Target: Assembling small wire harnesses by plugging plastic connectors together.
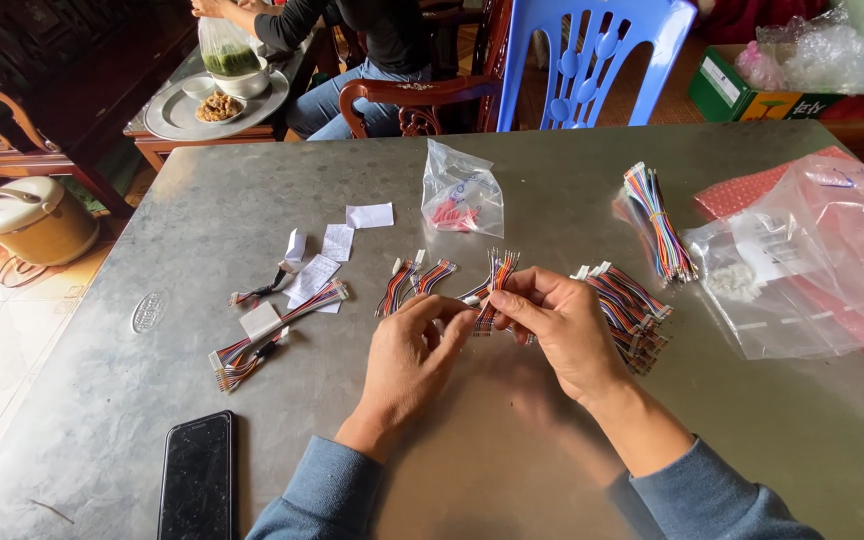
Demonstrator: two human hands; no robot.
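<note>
On the grey metal worktop, our left hand and right hand pinch a short multicoloured ribbon cable, fingers pressed together to steady it.

Both forearms were clad in long sleeves of soft blue-grey knit, pushed back from the wrists. The left hand and right hand were left bare; no rings or watch were seen.
</note>
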